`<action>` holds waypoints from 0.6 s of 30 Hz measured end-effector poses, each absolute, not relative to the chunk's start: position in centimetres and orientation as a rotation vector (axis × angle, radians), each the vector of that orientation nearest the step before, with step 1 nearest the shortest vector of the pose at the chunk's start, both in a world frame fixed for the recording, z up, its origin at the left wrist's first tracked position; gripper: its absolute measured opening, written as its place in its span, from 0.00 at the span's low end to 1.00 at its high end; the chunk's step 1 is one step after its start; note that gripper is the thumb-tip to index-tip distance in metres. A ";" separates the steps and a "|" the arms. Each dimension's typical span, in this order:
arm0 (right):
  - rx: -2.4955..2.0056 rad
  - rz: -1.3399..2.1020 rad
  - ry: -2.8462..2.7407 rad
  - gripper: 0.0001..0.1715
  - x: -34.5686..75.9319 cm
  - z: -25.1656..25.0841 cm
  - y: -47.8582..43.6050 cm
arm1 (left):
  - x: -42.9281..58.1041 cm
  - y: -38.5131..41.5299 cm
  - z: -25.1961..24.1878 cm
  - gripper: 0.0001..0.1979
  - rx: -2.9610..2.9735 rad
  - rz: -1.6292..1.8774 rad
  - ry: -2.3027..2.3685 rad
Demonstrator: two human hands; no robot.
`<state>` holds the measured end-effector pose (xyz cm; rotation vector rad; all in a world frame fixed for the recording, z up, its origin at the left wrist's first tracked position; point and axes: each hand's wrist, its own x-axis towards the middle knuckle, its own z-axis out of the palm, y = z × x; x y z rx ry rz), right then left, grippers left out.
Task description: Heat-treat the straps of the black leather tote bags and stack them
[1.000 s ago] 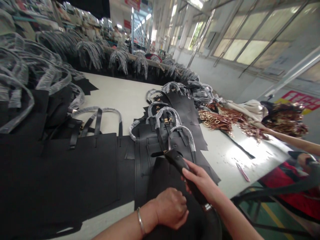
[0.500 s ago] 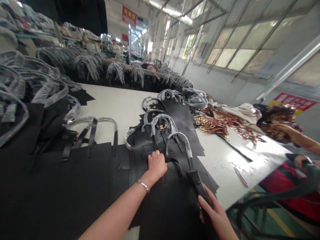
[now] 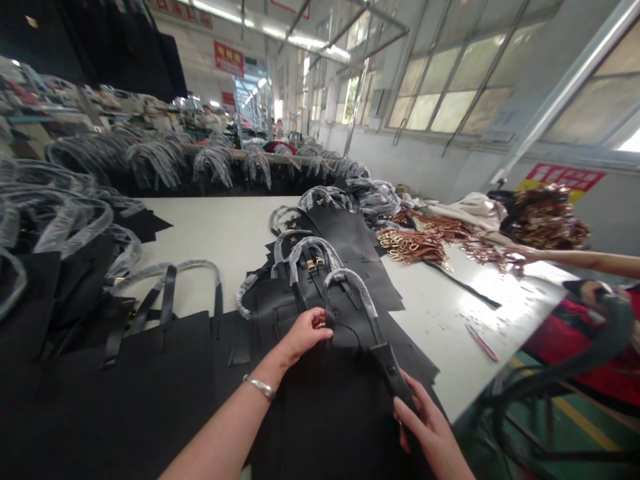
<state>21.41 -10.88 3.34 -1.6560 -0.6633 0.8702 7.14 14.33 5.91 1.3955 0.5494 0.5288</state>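
My left hand [image 3: 307, 333] has its thumb and fingers closed around the left end of a plastic-wrapped bag handle [image 3: 354, 279], above a black bag panel [image 3: 320, 400]. My right hand [image 3: 425, 417] grips a long black leather tab [image 3: 387, 365] with a small round stud on it. The tab's upper end lies against the lower right end of the same handle. Its lower end is hidden in my palm. Beyond my hands, more black panels with wrapped handles and gold buckles [image 3: 315, 265] overlap in a stack.
Black panels [image 3: 115, 393] with wrapped handles cover the left of the white table [image 3: 210, 230]. Brown straps with gold clasps [image 3: 415, 247] lie at the right, near a co-worker's arm [image 3: 575, 259]. A pink-and-white cutter-like tool [image 3: 481, 342] and a black strip [image 3: 463, 285] lie there too.
My left hand has turned from knuckles-up to a pinch with the thumb showing. My right hand stays on the tab. The co-worker's hand has come down from the clasp pile toward the table.
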 end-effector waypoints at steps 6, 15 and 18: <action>-1.639 0.877 -0.635 0.41 21.2 3.3 -10.8 | 7.7 15.5 6.3 0.13 1.324 0.461 0.575; -1.650 0.870 -0.612 0.41 21.1 3.8 -10.9 | 8.4 14.8 5.0 0.17 1.199 0.476 0.540; -1.647 0.875 -0.606 0.41 21.0 4.0 -10.8 | 8.4 14.9 5.1 0.16 1.187 0.512 0.535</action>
